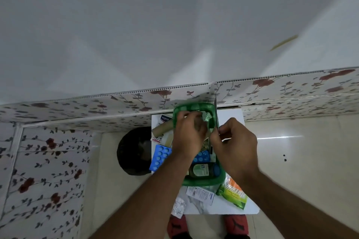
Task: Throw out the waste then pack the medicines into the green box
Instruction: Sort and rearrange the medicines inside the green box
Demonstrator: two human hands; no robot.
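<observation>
A green box stands on a small white table. Inside it lie a blue blister pack and a green bottle. My left hand is over the box's far half, its fingers closed on a crumpled silver-green wrapper. My right hand is beside it over the box's right side, pinching a thin dark strip seen edge-on. What lies under both hands is hidden.
A dark round bin stands on the floor left of the table. On the table lie a cardboard tube, a blue blister pack, a white leaflet box, crumpled foil and a green-orange packet. A floral wall runs behind.
</observation>
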